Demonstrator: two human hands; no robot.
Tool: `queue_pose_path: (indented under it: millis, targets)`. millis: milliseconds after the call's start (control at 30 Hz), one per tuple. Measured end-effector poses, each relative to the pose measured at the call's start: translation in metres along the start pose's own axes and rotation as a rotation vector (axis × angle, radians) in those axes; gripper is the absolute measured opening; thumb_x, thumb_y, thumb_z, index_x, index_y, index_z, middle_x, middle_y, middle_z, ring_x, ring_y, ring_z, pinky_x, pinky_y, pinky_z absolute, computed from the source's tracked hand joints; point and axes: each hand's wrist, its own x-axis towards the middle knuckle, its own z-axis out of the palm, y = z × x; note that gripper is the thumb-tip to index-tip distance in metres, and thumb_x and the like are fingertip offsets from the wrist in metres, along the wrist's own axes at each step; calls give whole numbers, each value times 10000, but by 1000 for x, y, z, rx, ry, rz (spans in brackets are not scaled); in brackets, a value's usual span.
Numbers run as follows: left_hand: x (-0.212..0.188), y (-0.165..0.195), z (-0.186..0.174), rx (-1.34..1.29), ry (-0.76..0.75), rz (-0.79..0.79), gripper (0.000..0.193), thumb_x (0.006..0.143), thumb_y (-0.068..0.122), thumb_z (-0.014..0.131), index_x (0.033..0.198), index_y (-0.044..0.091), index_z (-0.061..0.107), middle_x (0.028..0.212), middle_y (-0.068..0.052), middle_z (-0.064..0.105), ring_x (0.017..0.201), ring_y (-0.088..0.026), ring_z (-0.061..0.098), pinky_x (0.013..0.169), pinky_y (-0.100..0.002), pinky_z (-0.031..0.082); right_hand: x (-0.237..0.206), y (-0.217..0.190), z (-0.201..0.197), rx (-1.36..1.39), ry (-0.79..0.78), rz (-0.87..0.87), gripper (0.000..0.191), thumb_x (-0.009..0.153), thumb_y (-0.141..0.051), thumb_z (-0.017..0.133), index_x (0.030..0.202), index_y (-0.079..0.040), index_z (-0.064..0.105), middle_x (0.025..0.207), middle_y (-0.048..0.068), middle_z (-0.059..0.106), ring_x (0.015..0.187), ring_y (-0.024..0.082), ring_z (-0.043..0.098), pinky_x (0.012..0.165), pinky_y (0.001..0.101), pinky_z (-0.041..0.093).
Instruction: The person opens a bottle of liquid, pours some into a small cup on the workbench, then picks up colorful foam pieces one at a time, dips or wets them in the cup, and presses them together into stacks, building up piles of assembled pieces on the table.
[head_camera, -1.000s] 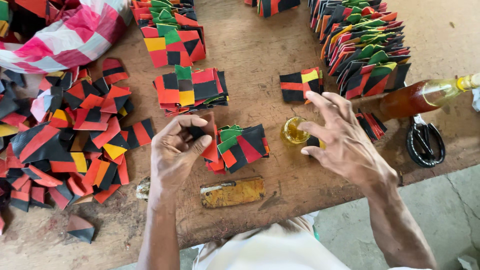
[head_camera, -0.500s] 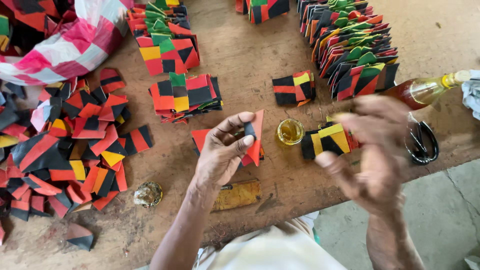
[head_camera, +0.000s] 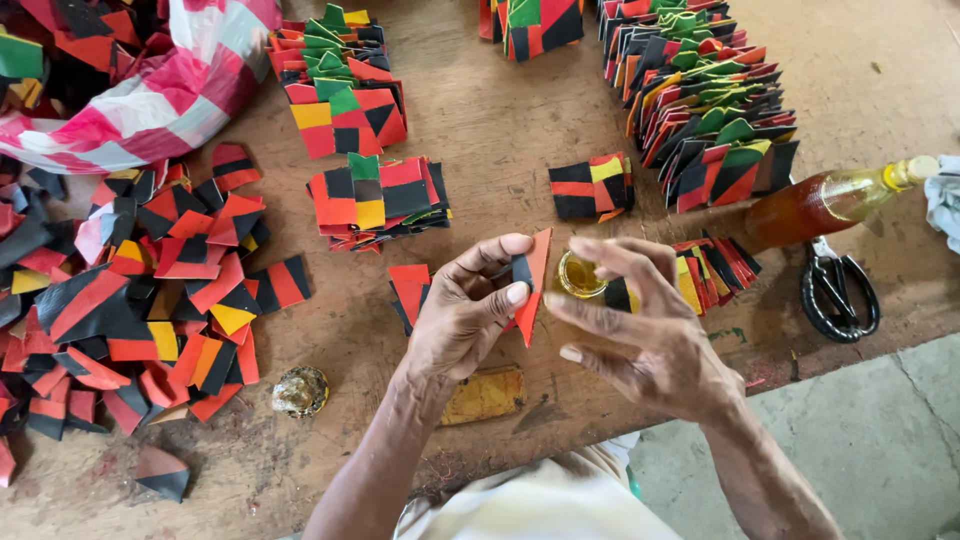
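Across the wooden table (head_camera: 500, 130) you have a loose heap of red, black and yellow pieces (head_camera: 130, 300) at the left of the frame and folded stacks (head_camera: 700, 110) at upper right. Low in the centre, your left hand (head_camera: 465, 315) pinches a red-and-black folded piece (head_camera: 530, 280) — thumb and fingers closed on it, its point downward. Your right hand (head_camera: 650, 330) sits just beside it, fingers half spread and gripping nothing — its forefinger reaches over the small yellow cap of glue (head_camera: 580, 275).

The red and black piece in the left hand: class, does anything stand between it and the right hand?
Nothing visible does. The left hand pinches the red and black piece, and the right hand has open fingers right beside its edge; whether they touch is unclear.
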Motion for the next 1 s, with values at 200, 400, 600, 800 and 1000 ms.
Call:
queue_pose_path:
  millis: [200, 400, 600, 800, 1000]
  targets:
    - [2, 0, 5, 17, -24, 22, 440, 886, -66, 762, 1304, -1, 642, 1235, -98, 692, 1125, -158, 671, 1014, -306, 564, 4, -5, 4, -9, -9, 18, 777, 888, -254, 808, 1556, -348, 422, 1677, 123, 249, 1476, 342, 326, 1171, 426, 437]
    - [7, 0, 5, 3, 60, 86, 437, 900, -72, 758, 1314, -17, 630, 1211, -98, 697, 1113, -160, 666, 998, -308, 550, -6, -8, 9, -45, 51, 18, 728, 871, -172, 847, 1487, -365, 509, 1609, 108, 345, 1430, 296, 378, 1127, 359, 460]
    - [10, 1, 3, -20, 28, 158, 455, 933, -82, 758, 1362, -27, 618, 1209, -98, 686, 1098, -161, 659, 967, -302, 546, -19, -17, 14, -184, 18, -111, 626, 851, -97, 859, 1377, -358, 642, 1532, 58, 431, 1384, 285, 409, 1110, 373, 476]
    - [3, 0, 22, 67, 59, 87, 441, 886, -72, 752, 1304, -24, 619, 1216, -105, 691, 1117, -168, 677, 1003, -315, 560, 4, 5, 13, -279, 58, 14, 603, 918, -134, 821, 1452, -244, 563, 1583, 163, 292, 1442, 396, 332, 1104, 426, 499]
    - [-6, 15, 38, 355, -82, 132, 282, 901, -40, 769, 1160, 39, 691, 1110, -101, 792, 1097, -223, 727, 981, -352, 601, 18, 24, -27, -266, 217, 234, 606, 969, -156, 762, 1506, -77, 491, 1560, 220, 260, 1413, 359, 333, 1047, 408, 543]
